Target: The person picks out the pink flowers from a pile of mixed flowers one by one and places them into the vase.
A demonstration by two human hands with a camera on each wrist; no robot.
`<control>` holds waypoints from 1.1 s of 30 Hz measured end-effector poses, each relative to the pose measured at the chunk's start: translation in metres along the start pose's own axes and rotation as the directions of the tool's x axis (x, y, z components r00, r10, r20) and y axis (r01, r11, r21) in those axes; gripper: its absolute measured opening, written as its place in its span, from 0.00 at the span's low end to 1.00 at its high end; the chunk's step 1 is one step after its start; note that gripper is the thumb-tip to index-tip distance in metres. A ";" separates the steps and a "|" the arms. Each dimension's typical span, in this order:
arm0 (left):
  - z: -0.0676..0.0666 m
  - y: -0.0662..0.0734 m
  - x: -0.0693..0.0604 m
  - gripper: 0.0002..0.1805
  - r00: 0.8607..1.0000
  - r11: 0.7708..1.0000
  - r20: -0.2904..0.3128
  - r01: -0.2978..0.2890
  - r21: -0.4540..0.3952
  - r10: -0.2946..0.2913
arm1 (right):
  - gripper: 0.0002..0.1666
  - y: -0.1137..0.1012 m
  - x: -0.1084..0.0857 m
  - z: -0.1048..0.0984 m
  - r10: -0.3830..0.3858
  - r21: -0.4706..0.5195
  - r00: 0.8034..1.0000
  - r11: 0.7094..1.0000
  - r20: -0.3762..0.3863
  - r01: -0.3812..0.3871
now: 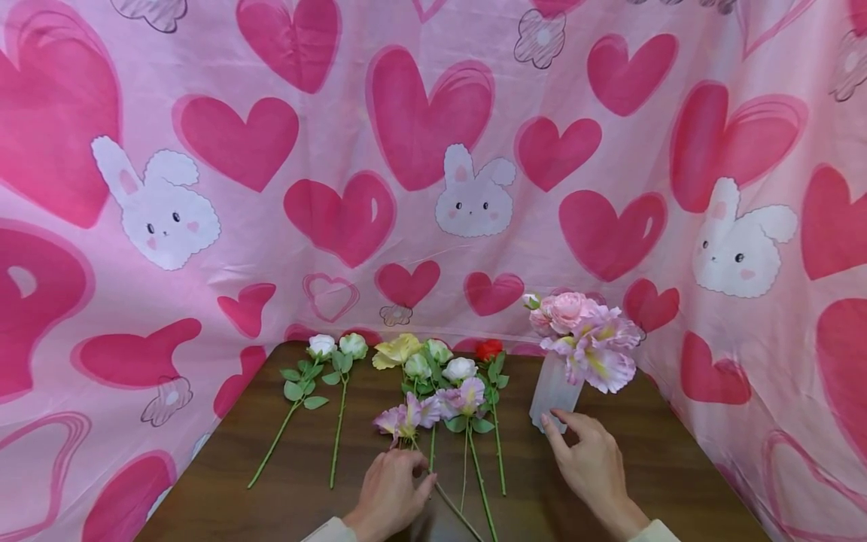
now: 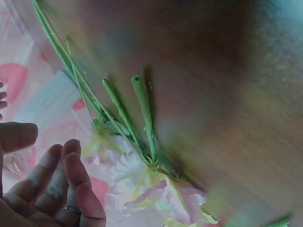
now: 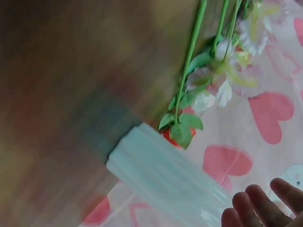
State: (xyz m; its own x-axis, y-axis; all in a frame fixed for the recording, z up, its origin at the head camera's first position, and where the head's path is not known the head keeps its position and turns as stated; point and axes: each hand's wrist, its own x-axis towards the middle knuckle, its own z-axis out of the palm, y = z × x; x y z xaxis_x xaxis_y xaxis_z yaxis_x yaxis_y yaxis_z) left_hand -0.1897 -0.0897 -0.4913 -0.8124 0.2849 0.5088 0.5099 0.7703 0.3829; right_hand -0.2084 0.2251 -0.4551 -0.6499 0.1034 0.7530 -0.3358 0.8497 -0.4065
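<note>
My left hand [image 1: 393, 489] hovers over the front of the table, beside the stems of two lilac, yellow-throated artificial flowers [image 1: 406, 420]. In the left wrist view, its thumb stands apart from the loosely bent fingers [image 2: 78, 172], and nothing lies between them. On the right, a frosted, ribbed vase [image 1: 555, 395] stands upright, holding pink roses [image 1: 567, 310] and a lilac ruffled bloom [image 1: 599, 357]. Just in front of the vase is my right hand [image 1: 592, 459], thumb and fingers apart and gripping nothing. Whether a fingertip touches the vase, I cannot tell.
Several loose stems lie on the brown table [image 1: 223, 459]: a white rose [image 1: 321, 346], a pale green rose [image 1: 353, 346], a yellow bloom [image 1: 396, 351], a second white rose [image 1: 460, 369] and a red flower [image 1: 488, 349]. A pink heart-patterned cloth [image 1: 420, 256] hangs behind the table.
</note>
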 end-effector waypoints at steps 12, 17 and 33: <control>-0.001 -0.003 -0.003 0.06 0.995 0.997 0.078 0.070 -0.041 -0.067 | 0.20 -0.012 -0.031 -0.003 0.094 -0.019 0.985 0.996 0.144 -0.093; -0.002 -0.003 -0.004 0.06 0.991 0.995 0.099 0.092 -0.047 -0.087 | 0.22 -0.014 -0.038 -0.002 0.089 -0.039 0.979 0.996 0.182 -0.084; 0.005 0.007 0.007 0.24 0.978 0.986 0.131 0.160 0.042 -0.164 | 0.26 -0.016 -0.052 -0.006 0.078 -0.103 0.962 0.993 0.260 -0.052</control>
State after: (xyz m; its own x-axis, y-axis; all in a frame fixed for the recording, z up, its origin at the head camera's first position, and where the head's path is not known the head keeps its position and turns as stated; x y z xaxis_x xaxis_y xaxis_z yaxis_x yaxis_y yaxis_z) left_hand -0.1930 -0.0794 -0.4885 -0.9150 0.2270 0.3335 0.3612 0.8292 0.4265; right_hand -0.1649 0.2087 -0.4848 -0.8288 0.0312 0.5586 -0.2295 0.8917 -0.3902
